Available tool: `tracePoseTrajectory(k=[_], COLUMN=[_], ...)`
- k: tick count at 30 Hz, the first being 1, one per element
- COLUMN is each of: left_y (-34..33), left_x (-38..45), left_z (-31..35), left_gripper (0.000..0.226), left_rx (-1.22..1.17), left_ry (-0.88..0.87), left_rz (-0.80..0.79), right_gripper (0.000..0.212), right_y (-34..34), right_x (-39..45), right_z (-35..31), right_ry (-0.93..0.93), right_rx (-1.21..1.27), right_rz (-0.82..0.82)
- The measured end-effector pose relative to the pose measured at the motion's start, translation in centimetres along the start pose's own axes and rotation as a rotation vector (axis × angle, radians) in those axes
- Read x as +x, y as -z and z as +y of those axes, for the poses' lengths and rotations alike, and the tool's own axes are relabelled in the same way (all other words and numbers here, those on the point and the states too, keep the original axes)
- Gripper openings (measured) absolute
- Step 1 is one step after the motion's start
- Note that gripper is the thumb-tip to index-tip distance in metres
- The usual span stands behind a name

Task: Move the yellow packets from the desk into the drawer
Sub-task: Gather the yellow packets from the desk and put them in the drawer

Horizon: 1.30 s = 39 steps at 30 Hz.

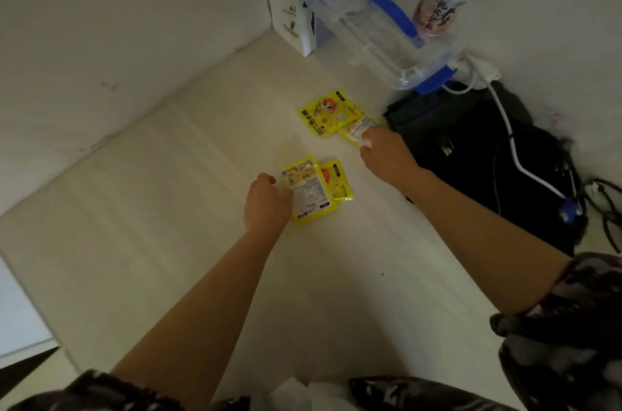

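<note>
Black bag (471,154) beside far packets (328,112)

your left hand (267,205) rests on the near pair of yellow packets (311,190) in the middle of the desk (134,225), fingers curled at the upper one's left edge. your right hand (387,154) touches the lower of the far pair of packets (331,112), just beside a black bag (478,154) by the right edge. a clear blue-handled container (370,30) stands in the back corner.
</note>
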<state>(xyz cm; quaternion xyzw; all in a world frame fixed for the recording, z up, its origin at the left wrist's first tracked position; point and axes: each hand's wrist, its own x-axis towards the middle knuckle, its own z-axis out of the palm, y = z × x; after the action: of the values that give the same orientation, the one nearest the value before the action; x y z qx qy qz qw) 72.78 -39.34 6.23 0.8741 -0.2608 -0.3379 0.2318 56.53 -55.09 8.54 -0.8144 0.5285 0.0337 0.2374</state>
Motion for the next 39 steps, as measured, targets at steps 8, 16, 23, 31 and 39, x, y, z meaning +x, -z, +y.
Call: tracePoseTrajectory(k=[8, 16, 23, 31, 39], left_y=[-2.6, -1.6, 0.1, 2.4, 5.1], left_x=[1.0, 1.2, 0.7, 1.2, 6.2], left_z=[2.2, 0.3, -0.9, -1.3, 3.0], left_gripper=[0.066, 0.070, 0.051, 0.042, 0.047], left_rx=[0.184, 0.227, 0.142, -0.058, -0.165], left_ry=[0.042, -0.005, -0.013, -0.029, -0.139], left_rz=[0.051, 0.049, 0.061, 0.094, 0.069], right_gripper=[0.031, 0.038, 0.050, 0.089, 0.047], right_y=[-2.0, -3.9, -3.8, -2.8, -0.6], right_x=[5.3, 2.0, 0.5, 0.2, -1.2], right_z=[1.7, 2.1, 1.4, 1.7, 2.8], right_ry=[-0.040, -0.069, -0.146, -0.340, -0.170], right_rx=[-0.086, -0.113, 0.016, 0.039, 0.344], right_rz=[-0.003, 0.134, 0.105, -0.096, -0.165])
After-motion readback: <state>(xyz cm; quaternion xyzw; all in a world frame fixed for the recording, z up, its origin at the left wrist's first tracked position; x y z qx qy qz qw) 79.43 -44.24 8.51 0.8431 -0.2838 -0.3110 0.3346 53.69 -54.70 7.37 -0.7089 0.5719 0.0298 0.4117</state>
